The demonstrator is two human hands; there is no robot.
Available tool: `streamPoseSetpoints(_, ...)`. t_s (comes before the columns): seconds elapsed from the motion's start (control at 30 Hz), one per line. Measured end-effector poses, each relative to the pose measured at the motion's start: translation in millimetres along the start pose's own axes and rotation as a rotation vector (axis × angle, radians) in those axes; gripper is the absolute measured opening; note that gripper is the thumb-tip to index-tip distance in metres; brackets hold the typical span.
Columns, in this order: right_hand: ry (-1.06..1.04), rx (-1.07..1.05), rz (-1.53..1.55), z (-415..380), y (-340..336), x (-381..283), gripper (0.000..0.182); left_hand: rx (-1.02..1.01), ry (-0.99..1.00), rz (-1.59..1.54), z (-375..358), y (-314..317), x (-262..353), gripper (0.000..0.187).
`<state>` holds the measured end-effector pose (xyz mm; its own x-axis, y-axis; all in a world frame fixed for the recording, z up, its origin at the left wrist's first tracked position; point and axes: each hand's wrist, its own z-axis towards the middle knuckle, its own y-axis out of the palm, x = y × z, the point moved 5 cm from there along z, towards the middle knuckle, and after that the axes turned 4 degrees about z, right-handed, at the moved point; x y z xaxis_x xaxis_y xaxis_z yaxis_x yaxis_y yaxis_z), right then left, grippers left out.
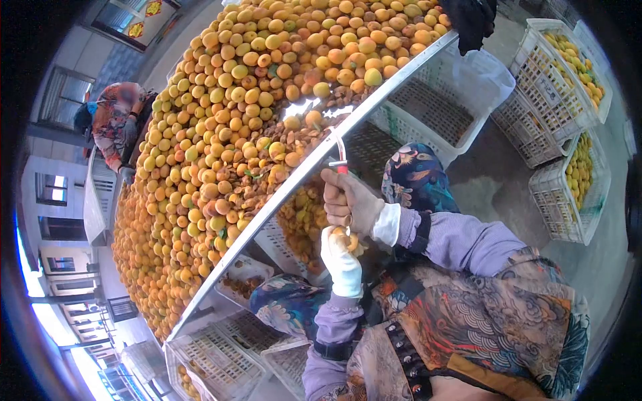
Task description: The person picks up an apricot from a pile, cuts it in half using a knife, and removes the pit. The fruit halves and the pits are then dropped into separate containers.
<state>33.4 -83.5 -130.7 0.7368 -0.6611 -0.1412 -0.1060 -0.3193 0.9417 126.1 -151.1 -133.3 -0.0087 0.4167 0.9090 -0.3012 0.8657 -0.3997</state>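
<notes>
My left hand (342, 264), in a white glove, is closed around an apricot (355, 244), only part of which shows past the fingers. Just above it, my bare right hand (354, 202) makes a fist with a white cuff at the wrist. Out of that fist sticks a red-handled tool (342, 166) with a pale, curved metal end that overlaps the table's rim in this view. Both hands are close together in front of the metal table edge (287, 195). Beneath the edge, orange fruit pieces (304, 224) lie in a white crate beside my knees.
A large heap of apricots (221, 120) covers the table, with brown scraps (301, 142) near the edge. White crates (428, 130) stand under and beside it. Stacked crates of fruit (555, 87) are at right. Another person (117, 123) works across the heap.
</notes>
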Motion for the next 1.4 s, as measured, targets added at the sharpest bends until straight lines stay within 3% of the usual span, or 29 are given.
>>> streamPoseSetpoints(0.33, 0.012, 0.087, 0.141, -1, -6, -5, 0.035, -0.038, 0.03, -0.092, 1, 4, 11, 0.048)
streamPoseSetpoints(0.37, -0.005, 0.129, 0.128, -2, -6, -6, 0.034, -0.036, -0.068, -0.119, 1, 5, 12, 0.05)
streamPoseSetpoints(0.5, -0.028, 0.172, 0.113, 0, -9, -9, 0.033, -0.062, -0.053, -0.16, 2, 5, -2, 0.05)
streamPoseSetpoints(0.6, -0.084, 0.155, 0.078, 0, 4, -13, 0.033, -0.022, 0.08, -0.012, 6, -1, 5, 0.05)
streamPoseSetpoints(0.7, -0.103, 0.14, 0.044, -1, 10, -15, 0.033, -0.076, -0.08, -0.232, 4, -2, 13, 0.047)
streamPoseSetpoints(0.8, -0.034, 0.117, 0.065, -3, 14, -15, 0.032, -0.141, -0.086, -0.259, 2, -3, 22, 0.042)
streamPoseSetpoints(0.97, -0.068, 0.15, 0.069, -2, 14, -17, 0.032, -0.169, -0.093, -0.147, 7, -7, 31, 0.055)
streamPoseSetpoints(1.13, -0.029, 0.206, 0.005, -4, 19, -15, 0.036, -0.112, 0.093, 0.019, 13, -11, 31, 0.042)
streamPoseSetpoints(1.33, -0.171, 0.236, -0.122, 1, 26, -28, 0.038, -0.048, -0.028, -0.1, 22, -18, 19, 0.031)
streamPoseSetpoints(1.4, -0.269, 0.232, -0.171, 2, 32, -45, 0.038, -0.029, -0.195, -0.352, 28, -19, -7, 0.026)
